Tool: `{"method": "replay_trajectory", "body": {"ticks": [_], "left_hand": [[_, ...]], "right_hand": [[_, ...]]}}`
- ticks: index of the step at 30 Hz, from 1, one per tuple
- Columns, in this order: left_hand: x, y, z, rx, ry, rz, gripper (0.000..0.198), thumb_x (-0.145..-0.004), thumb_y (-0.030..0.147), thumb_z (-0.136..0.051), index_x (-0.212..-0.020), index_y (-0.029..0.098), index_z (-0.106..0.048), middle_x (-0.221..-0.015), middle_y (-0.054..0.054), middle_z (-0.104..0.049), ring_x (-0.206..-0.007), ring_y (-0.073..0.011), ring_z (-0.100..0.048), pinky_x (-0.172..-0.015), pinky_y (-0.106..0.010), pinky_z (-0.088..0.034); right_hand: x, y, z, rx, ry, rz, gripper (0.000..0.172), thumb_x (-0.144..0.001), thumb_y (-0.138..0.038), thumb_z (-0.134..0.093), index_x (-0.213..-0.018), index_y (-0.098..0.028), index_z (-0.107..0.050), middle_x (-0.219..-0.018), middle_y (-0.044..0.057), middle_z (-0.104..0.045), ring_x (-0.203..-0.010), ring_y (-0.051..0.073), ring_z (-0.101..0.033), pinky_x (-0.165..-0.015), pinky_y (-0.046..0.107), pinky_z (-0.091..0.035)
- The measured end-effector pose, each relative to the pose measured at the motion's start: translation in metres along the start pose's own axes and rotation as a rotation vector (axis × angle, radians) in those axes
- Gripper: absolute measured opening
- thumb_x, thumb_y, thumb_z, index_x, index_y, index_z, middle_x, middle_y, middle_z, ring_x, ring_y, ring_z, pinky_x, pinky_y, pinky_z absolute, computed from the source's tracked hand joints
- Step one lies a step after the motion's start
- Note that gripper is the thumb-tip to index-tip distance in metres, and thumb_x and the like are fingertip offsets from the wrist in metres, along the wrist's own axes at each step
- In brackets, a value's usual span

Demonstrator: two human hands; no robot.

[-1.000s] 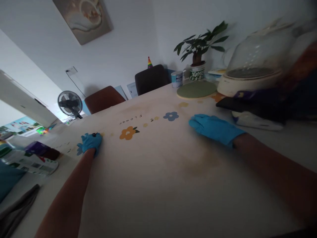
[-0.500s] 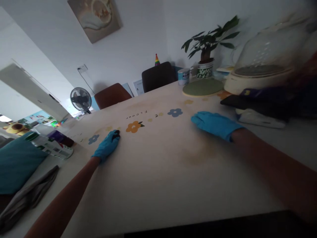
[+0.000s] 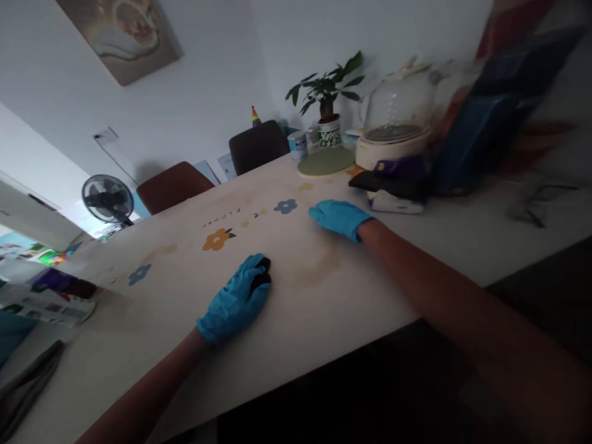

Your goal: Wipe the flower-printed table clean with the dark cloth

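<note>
My left hand (image 3: 238,297), in a blue glove, rests on the white table (image 3: 180,364) with its fingers curled over a small black object (image 3: 261,280). Only dark bits of that object show between the fingers, so its kind is unclear. My right hand (image 3: 340,217), gloved in the same blue, lies flat on the tabletop, fingers stretched out and nothing visible in it. Just left of it is a printed blue flower (image 3: 285,206). An orange printed flower (image 3: 217,238) lies beyond my left hand, and a brownish smear (image 3: 314,269) marks the surface between both hands.
Behind my right hand are a black flat item (image 3: 383,184), a glass-domed appliance (image 3: 398,117), a green round mat (image 3: 326,161), a can (image 3: 298,145) and a potted plant (image 3: 329,129). Eyeglasses (image 3: 531,206) lie right. A bottle (image 3: 50,305) and grey cloth (image 3: 32,382) are left.
My left hand has moved right and nearer across the tabletop with the black object, towards the brownish smear. The view has swung right, bringing eyeglasses into sight. My right hand stays flat.
</note>
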State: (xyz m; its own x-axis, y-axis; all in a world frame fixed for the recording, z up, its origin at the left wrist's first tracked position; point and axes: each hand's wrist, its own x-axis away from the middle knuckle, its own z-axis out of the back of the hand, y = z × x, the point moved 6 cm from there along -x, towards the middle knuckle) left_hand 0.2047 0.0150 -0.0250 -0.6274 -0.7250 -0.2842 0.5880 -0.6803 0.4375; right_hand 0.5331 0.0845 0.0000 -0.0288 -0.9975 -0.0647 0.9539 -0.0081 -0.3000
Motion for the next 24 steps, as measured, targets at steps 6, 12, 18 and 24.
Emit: {"method": "replay_trajectory", "body": {"ticks": [6,12,18,24], "left_hand": [[-0.027,0.033,-0.027,0.098,0.098,-0.058,0.032,-0.105,0.025,-0.050,-0.132,0.026,-0.067,-0.140,-0.009,-0.076,-0.132,-0.0253,-0.072,-0.119,-0.055,-0.058],[-0.051,0.069,-0.049,0.228,0.257,0.017,0.034,-0.104,0.017,-0.044,-0.127,0.028,-0.067,-0.126,-0.007,-0.078,-0.116,-0.0214,-0.076,-0.106,-0.046,-0.066],[-0.083,0.139,-0.082,-0.048,0.090,-0.119,0.030,-0.107,0.021,-0.049,-0.129,0.023,-0.069,-0.138,-0.013,-0.074,-0.124,-0.0310,-0.072,-0.113,-0.054,-0.060],[-0.093,0.159,-0.097,-0.256,-0.196,-0.343,0.038,-0.112,0.027,-0.045,-0.143,0.026,-0.067,-0.169,-0.010,-0.055,-0.149,-0.0347,-0.058,-0.124,-0.066,-0.047]], "right_hand": [[0.002,0.001,0.001,-0.040,-0.070,-0.084,0.061,-0.114,-0.051,-0.034,-0.149,-0.016,-0.070,-0.157,0.018,-0.067,-0.142,0.035,-0.065,-0.121,0.048,-0.048],[0.001,0.006,0.008,-0.047,-0.046,-0.096,0.060,-0.115,-0.046,-0.031,-0.147,-0.014,-0.070,-0.157,0.020,-0.066,-0.142,0.034,-0.065,-0.120,0.046,-0.047],[-0.001,0.014,0.014,-0.023,-0.009,-0.099,0.057,-0.116,-0.044,-0.031,-0.144,-0.014,-0.072,-0.153,0.020,-0.069,-0.141,0.034,-0.065,-0.118,0.044,-0.047],[0.000,0.016,0.012,-0.003,-0.026,-0.096,0.057,-0.116,-0.040,-0.032,-0.148,-0.011,-0.069,-0.156,0.021,-0.066,-0.145,0.034,-0.063,-0.122,0.047,-0.044]]}}
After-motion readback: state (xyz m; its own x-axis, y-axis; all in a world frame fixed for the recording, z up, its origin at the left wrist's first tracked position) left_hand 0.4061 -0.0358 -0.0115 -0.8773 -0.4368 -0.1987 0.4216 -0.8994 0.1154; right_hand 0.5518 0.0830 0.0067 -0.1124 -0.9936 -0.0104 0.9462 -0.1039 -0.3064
